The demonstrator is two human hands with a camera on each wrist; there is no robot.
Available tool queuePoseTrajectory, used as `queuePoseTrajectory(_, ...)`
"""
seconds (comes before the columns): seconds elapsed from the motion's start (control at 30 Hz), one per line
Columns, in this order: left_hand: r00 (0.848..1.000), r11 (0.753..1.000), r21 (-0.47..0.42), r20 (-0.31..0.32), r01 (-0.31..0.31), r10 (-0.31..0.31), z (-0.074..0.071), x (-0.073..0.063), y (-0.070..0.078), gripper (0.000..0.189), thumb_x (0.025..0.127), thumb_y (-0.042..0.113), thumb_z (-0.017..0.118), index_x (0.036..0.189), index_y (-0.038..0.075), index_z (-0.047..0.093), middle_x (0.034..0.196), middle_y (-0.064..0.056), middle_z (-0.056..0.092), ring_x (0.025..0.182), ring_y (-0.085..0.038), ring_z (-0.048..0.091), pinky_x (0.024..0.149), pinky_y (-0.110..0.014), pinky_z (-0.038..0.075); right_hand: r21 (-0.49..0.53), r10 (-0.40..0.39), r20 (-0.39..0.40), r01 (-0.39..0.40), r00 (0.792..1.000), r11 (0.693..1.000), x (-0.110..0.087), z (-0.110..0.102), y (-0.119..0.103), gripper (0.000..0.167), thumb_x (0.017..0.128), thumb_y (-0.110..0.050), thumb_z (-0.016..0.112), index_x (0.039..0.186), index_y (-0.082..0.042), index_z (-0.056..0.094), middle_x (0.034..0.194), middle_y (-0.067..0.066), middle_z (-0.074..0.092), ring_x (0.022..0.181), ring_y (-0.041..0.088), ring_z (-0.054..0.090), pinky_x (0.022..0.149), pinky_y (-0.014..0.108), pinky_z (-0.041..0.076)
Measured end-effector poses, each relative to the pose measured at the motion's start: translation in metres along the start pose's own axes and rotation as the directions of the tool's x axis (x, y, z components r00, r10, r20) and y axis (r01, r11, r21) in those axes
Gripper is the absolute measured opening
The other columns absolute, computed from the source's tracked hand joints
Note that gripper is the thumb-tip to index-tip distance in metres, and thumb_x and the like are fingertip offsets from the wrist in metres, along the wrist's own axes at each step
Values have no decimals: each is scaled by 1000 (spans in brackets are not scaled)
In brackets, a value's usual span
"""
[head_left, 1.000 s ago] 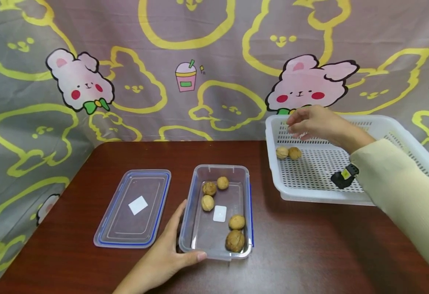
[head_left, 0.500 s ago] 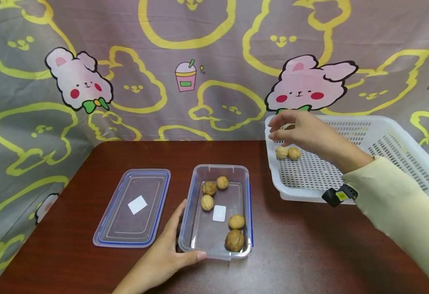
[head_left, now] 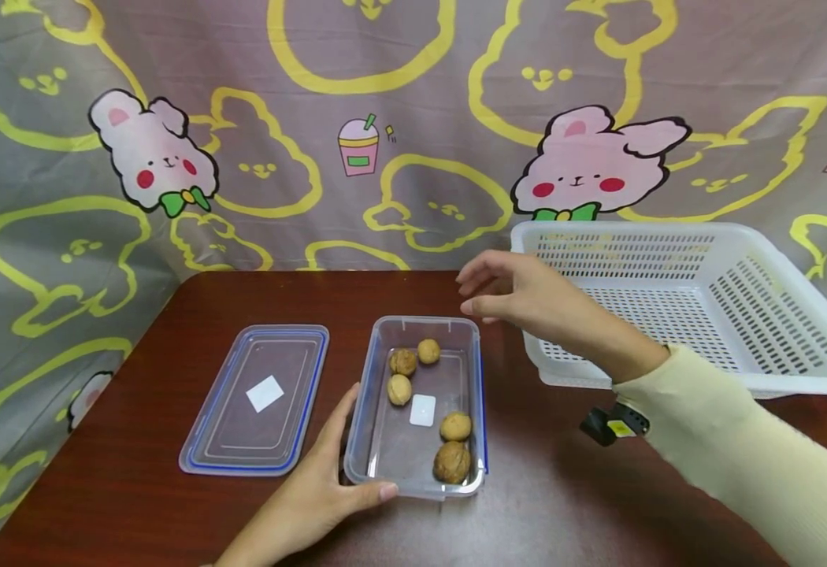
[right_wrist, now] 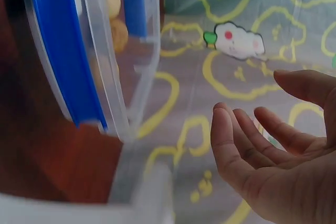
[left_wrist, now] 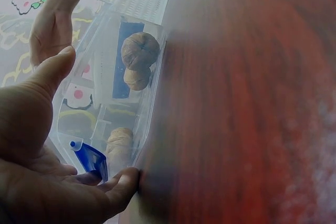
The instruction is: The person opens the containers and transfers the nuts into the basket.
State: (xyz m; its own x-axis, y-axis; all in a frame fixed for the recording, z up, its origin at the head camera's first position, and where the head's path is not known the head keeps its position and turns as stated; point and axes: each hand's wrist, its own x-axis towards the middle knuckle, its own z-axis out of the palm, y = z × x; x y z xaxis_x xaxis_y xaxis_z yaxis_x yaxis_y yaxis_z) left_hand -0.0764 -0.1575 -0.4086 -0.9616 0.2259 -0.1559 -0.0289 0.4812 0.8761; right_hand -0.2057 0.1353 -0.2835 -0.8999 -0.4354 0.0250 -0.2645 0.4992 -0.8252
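A clear plastic food container (head_left: 424, 488) with blue clips stands on the table, several walnuts (head_left: 452, 462) inside it. My left hand (head_left: 314, 480) holds its near left corner, thumb along the front wall and fingers along the left side. In the left wrist view, that hand (left_wrist: 47, 145) grips the container (left_wrist: 79, 98) beside a blue clip. Between the container and the white basket, my right hand (head_left: 520, 295) is raised above the table. In the right wrist view, the right hand (right_wrist: 273, 156) has loosely bent fingers and nothing visible in them.
The container's lid (head_left: 254, 402), blue-sealed and bearing a white square, lies flat on the left. At the back right stands a white slotted basket (head_left: 669, 315), its left part hidden by my right hand. A cartoon-printed cloth (head_left: 442, 142) hangs behind the table.
My right hand has moved left and nearer, from over the basket to beside the container. Two walnuts seen in the basket earlier are now hidden behind it. The left hand has stayed put.
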Motion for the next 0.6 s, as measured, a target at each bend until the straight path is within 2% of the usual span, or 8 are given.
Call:
queuePoseTrajectory(0.33,1000,1000,13,3,-5,5,-1,0,0,123,79,43,92,169,31,8,174,-11,18,150,-35,37,117,-60,34,75,-57,99,50,993,996,2,43,11,27,93,-10,71,119,-6,67,112,13,71,93,22,68,84,41,59)
queuePoseTrajectory(0.47,1000,1000,21,2,-6,6,-1,0,0,123,79,44,91,169,31,7,175,-11,17,151,-36,36,118,-62,33,89,-58,125,47,990,995,4,59,17,24,94,-9,72,117,-6,68,108,12,72,92,20,66,81,37,57)
queuePoseTrajectory(0.6,1000,1000,22,2,-15,15,-2,-1,0,124,80,44,91,169,31,7,175,-12,17,150,-36,37,118,-61,34,77,-74,139,64,988,995,6,73,25,26,93,-9,74,118,-5,69,112,13,73,96,18,67,82,34,54)
